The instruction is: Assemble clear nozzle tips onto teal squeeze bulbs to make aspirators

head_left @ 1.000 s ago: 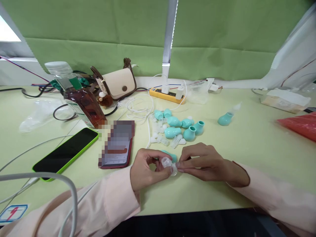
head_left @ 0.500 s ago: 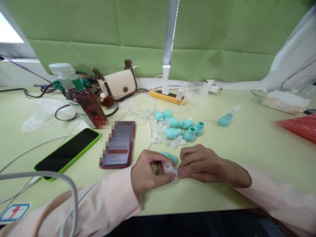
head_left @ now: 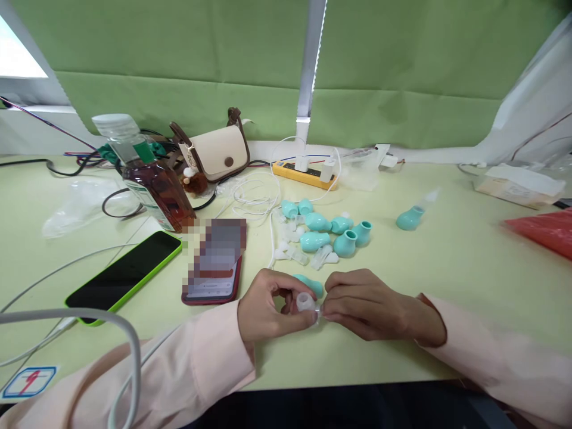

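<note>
A small translucent fitting [head_left: 305, 301] is pinched between the thumb and fingers of the left hand [head_left: 269, 310]; at its side, a clear end is pinched by the bunched fingertips of the right hand [head_left: 370, 304]. Whether that end is separate cannot be told. Adjustment of the piece appears in hand; a steady left hold and a slight right-hand twist seem called for. Both wrists are turned inward, low over the table [head_left: 379, 364]. Just beyond the fingertips, a teal bulb [head_left: 311, 286] is seen lying; farther off, clustered bulbs [head_left: 314, 242].

We see the clear piece [head_left: 305, 302] turned since a second ago, its round mouth showing more plainly; our right hand [head_left: 370, 305] has curled its fingers tighter.
</note>
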Available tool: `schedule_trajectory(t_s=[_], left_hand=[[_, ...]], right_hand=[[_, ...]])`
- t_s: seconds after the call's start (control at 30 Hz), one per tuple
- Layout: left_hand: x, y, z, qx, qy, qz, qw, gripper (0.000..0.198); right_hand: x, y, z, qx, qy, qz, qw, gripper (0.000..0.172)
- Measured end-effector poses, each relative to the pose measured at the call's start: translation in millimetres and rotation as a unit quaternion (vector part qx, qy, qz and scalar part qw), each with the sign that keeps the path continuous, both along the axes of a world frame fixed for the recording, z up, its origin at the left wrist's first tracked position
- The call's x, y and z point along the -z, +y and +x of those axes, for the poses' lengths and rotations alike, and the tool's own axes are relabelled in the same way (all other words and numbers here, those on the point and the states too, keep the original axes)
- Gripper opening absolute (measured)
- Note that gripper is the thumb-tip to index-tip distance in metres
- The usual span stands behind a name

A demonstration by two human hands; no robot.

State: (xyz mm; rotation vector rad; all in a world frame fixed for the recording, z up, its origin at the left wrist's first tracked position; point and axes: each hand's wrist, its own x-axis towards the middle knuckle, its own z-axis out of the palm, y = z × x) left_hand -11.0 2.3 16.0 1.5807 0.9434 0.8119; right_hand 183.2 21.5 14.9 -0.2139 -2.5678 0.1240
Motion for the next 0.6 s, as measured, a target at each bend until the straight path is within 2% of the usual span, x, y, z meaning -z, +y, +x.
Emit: schedule_trajectory(t_s=[0.13, 0.23, 0.5, 0.6], left_hand=[[0.1, 2, 0, -0.012, 0.003, -0.005, 1.0, 0.019], [-0.3, 2, 1, -0.027, 0.01, 0.003, 1.0, 0.018], [-2.0, 3, 3, -0.043, 0.036, 0.047, 0.997, 0.015], [1.3, 3, 2, -0.046, 0.058, 0.132, 0.989, 0.012]], right_hand=[[0.8, 1, -3, 0.031, -0.023, 0.031, 0.999, 0.009], [1.6, 2, -4, 0.055, -0.03, 0.026, 0.998, 0.009], [-3.4, 9, -2, 0.11, 0.041, -0.085, 0.989, 0.007], [-4.9, 16, 0, 0.137, 0.093, -0.107, 0.98, 0.007]])
